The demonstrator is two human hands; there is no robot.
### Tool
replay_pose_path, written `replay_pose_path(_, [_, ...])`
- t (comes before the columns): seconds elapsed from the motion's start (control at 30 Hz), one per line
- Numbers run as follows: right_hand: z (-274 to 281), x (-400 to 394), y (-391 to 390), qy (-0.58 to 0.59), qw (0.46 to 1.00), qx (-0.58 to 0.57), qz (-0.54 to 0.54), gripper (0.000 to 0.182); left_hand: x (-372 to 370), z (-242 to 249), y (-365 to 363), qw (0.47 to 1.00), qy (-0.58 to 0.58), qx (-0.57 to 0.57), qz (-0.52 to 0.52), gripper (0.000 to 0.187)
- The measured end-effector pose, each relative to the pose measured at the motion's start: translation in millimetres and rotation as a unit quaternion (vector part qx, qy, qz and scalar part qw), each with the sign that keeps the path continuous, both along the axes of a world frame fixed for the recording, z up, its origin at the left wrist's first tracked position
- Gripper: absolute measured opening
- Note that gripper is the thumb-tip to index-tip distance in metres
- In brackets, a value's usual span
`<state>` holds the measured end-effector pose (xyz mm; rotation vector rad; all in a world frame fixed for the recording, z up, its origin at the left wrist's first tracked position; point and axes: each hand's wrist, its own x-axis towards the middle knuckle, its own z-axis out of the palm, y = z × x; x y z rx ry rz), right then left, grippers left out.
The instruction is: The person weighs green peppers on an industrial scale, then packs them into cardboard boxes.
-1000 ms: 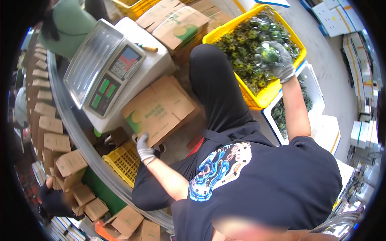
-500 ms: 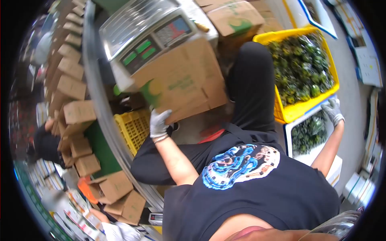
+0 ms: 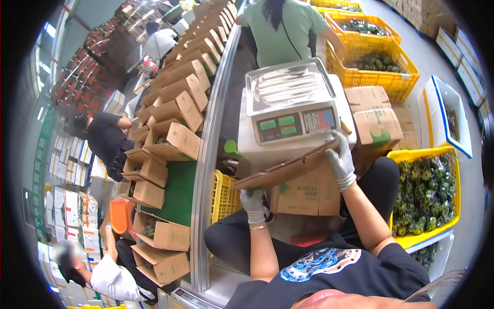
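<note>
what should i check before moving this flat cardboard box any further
1. Left gloved hand grips the lower corner of the flat brown cardboard box: ok.
2. Right gloved hand holds its upper edge: ok.
3. Steel tray of the white weighing scale bare: ok.
4. Box clear of the scale's front: cannot tell, it sits very close.
5. Box flaps undamaged: cannot tell.
6. Yellow plastic crate of bagged green produce within reach at the right: ok.

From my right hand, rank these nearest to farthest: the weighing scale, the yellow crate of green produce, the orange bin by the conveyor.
1. Weighing scale: just above the right hand, almost touching.
2. Yellow crate of green produce: farther off, at the right.
3. Orange bin: farthest, across the conveyor at the left.
</note>
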<state>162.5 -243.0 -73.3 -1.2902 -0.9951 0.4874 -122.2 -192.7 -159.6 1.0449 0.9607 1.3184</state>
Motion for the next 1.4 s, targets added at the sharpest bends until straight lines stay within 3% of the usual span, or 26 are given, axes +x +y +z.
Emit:
replay_pose_path(0.07, [-11,-10,4,0.051,0.997,-0.046,-0.031,0.059,1,-19,-8,0.998,-0.058,0.000,0.007,0.030])
replay_pose_path(0.17, [-35,-5,6,0.185,0.970,-0.145,-0.060,0.059,7,-90,-15,0.999,-0.007,-0.033,0.012,0.031])
replay_pose_path(0.23, [-81,8,0,0.169,0.982,-0.076,-0.043,0.060,2,-104,-20,0.992,0.083,-0.066,-0.068,0.036])
replay_pose_path(0.27, [-68,4,-7,0.102,0.991,-0.056,-0.062,0.062,-8,-141,-14,0.986,0.094,-0.065,-0.120,0.038])
replay_pose_path(0.3, [-61,6,-5,0.142,0.984,-0.098,-0.046,0.063,-6,-139,-12,0.977,0.104,-0.066,-0.172,0.040])
replay_pose_path(0.33, [-54,8,-5,0.180,0.973,-0.143,-0.032,0.064,13,-141,-30,0.991,0.133,-0.020,-0.006,0.045])
replay_pose_path(0.37, [-50,11,-5,0.218,0.957,-0.190,-0.018,0.065,24,-100,-39,0.995,0.093,-0.023,-0.023,0.046])
replay_pose_path(0.43, [-86,35,-2,0.098,0.944,-0.309,0.051,0.074,30,-24,-41,0.998,0.017,-0.023,-0.055,0.049])
replay_pose_path(0.57, [-44,44,-34,0.022,0.913,-0.304,0.271,0.076,20,-14,-39,0.996,0.044,0.047,-0.066,0.075])
replay_pose_path(0.63, [-32,27,-32,-0.116,0.842,-0.297,0.436,0.083,48,22,-47,0.971,0.184,0.135,-0.067,0.090])
replay_pose_path(0.67, [-43,17,-33,-0.097,0.842,-0.306,0.433,0.085,52,22,-55,0.937,0.307,0.158,-0.058,0.095])
replay_pose_path(0.73, [-60,2,-34,-0.073,0.882,-0.277,0.375,0.090,60,17,-61,0.926,0.309,0.217,0.002,0.081])
replay_pose_path(0.77, [-71,-7,-26,-0.039,0.918,-0.292,0.265,0.098,61,18,-56,0.919,0.306,0.246,0.025,0.071])
replay_pose_path(0.87, [-100,-13,-8,-0.176,0.914,-0.358,0.073,0.106,55,60,-50,0.903,0.344,0.256,-0.017,0.016])
replay_pose_path(0.97, [-100,-16,-3,-0.234,0.904,-0.357,-0.018,0.088,34,29,-34,0.905,0.365,0.115,-0.188,0.012])
replay_pose_path(1.0, [-76,-21,-10,-0.169,0.929,-0.329,-0.023,0.080,28,27,-30,0.890,0.373,0.121,-0.232,0.018])
replay_pose_path(1.03, [-56,-25,-16,-0.102,0.948,-0.300,-0.030,0.072,26,27,-33,0.891,0.375,0.128,-0.222,0.023])
replay_pose_path(1.07, [-85,1,-23,-0.105,0.957,-0.269,-0.003,0.061,27,31,-36,0.891,0.376,0.137,-0.213,0.027])
replay_pose_path(1.1, [-47,0,-34,-0.029,0.961,-0.266,0.068,0.062,28,36,-38,0.891,0.377,0.146,-0.205,0.032])
replay_pose_path(1.17, [-28,12,-52,-0.106,0.916,-0.212,0.322,0.060,28,43,-37,0.889,0.390,0.131,-0.201,0.046])
replay_pose_path(1.2, [-15,10,-53,-0.232,0.867,-0.222,0.381,0.071,31,44,-33,0.889,0.391,0.122,-0.207,0.047])
replay_pose_path(1.23, [-24,2,-53,-0.353,0.847,-0.204,0.340,0.063,34,44,-28,0.888,0.391,0.114,-0.212,0.049])
replay_pose_path(1.3, [-33,-10,-41,-0.250,0.842,-0.338,0.338,0.043,40,48,-20,0.891,0.404,0.075,-0.195,0.060])
replay_pose_path(1.33, [-37,-16,-36,-0.245,0.869,-0.317,0.290,0.034,45,47,-18,0.904,0.399,0.012,-0.155,0.062])
replay_pose_path(1.37, [-45,-16,-29,-0.299,0.854,-0.344,0.251,0.036,51,50,-17,0.911,0.392,-0.051,-0.114,0.064])
replay_pose_path(1.4, [-37,-27,-23,-0.343,0.823,-0.402,0.211,0.036,59,19,-18,0.910,0.414,-0.018,-0.022,0.079])
